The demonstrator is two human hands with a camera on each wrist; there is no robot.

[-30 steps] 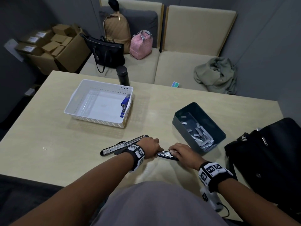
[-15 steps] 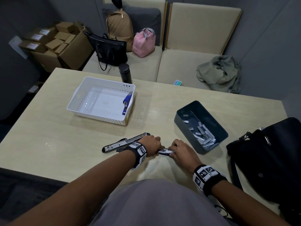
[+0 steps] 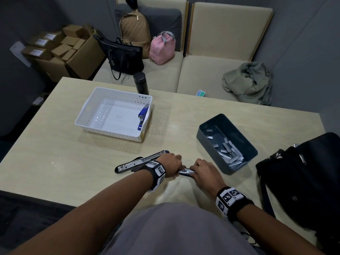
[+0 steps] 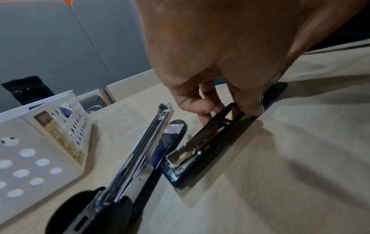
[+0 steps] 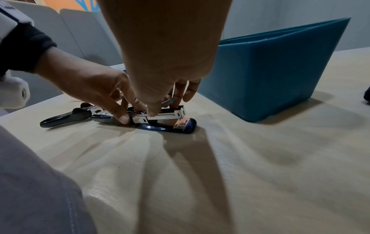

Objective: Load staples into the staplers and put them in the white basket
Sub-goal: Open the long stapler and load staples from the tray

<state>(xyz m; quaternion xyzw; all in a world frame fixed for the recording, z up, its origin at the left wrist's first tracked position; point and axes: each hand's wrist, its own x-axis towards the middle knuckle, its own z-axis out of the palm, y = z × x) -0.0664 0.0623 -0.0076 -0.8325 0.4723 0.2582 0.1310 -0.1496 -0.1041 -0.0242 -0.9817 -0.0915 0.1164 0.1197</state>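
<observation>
A dark blue stapler (image 3: pixel 185 171) lies opened flat near the table's front edge, its metal magazine facing up (image 5: pixel 170 114). My left hand (image 3: pixel 173 162) pinches its sides near the hinge (image 4: pixel 230 109). My right hand (image 3: pixel 204 168) pinches a short staple strip (image 5: pixel 169 101) just above the magazine. A second stapler (image 3: pixel 139 161) lies opened flat just left of my left hand (image 4: pixel 144 150). The white basket (image 3: pixel 85 106) stands further back on the left, with a blue stapler (image 3: pixel 143 115) leaning inside its right wall. A dark teal bin (image 3: pixel 209 151) to the right holds several loose staple strips (image 3: pixel 228 150).
A black bag (image 3: pixel 303 181) sits on the table's right end, close to the bin. A black bottle (image 3: pixel 141 83) stands at the far edge behind the basket. Bags and a green garment (image 3: pixel 246 81) lie on the sofa beyond.
My right hand has slid a little left along the stapler toward my left hand. The left hand and both staplers stay where they were.
</observation>
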